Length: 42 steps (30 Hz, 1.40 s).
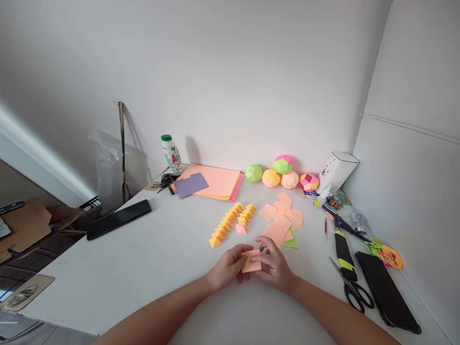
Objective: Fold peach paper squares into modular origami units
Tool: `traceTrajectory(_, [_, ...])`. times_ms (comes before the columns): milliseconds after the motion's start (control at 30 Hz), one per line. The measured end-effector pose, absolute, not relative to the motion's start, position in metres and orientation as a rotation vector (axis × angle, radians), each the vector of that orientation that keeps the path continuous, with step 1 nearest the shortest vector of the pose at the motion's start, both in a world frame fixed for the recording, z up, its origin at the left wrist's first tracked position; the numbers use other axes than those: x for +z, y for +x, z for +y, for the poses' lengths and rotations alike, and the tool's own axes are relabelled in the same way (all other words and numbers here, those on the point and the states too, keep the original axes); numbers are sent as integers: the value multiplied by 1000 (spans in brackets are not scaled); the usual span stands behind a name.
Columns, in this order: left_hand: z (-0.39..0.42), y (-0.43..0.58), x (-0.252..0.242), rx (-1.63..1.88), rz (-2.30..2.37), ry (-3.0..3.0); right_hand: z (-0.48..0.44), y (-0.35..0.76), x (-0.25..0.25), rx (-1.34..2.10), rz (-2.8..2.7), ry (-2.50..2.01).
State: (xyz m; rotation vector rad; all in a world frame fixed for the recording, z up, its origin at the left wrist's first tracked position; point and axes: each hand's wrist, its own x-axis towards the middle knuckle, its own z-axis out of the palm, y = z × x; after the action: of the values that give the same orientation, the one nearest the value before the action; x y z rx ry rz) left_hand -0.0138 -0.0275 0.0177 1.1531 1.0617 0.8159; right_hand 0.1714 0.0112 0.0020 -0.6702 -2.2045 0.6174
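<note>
A small peach sheet of paper (251, 264) is held between my two hands near the front of the table. My left hand (232, 263) pinches its left side between thumb and fingers. On the right side, my right hand (273, 266) grips the paper, with its fingers bent over it. Just beyond my hands lie two rows of folded paper pieces: a long orange row (226, 224) and a shorter row of orange ones (246, 213) ending in a peach piece (241, 229). Loose peach paper squares (282, 220) are heaped behind my right hand, with a green square (292, 239) partly under them.
Faceted paper balls (271, 178) stand along the wall. Large paper sheets (219, 179) and a white bottle (172, 155) are at the back left. Scissors (354, 290), a yellow-black cutter (345, 254) and a dark phone (388, 292) lie right. A black flat object (119, 219) lies left.
</note>
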Motion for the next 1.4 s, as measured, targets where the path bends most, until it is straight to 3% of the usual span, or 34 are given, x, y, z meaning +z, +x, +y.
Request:
traceTrajectory(167, [-27,-13,17,844,1081,1122,14,173,4,866,-2169,-585])
traceTrajectory(600, [-28,-11,27,759,1085,1189,9,168,16,1114,-1880,-853])
traceTrajectory(1400, [-27,-16,23,749,1087,1116,10,169,6,1199,-1902,-776])
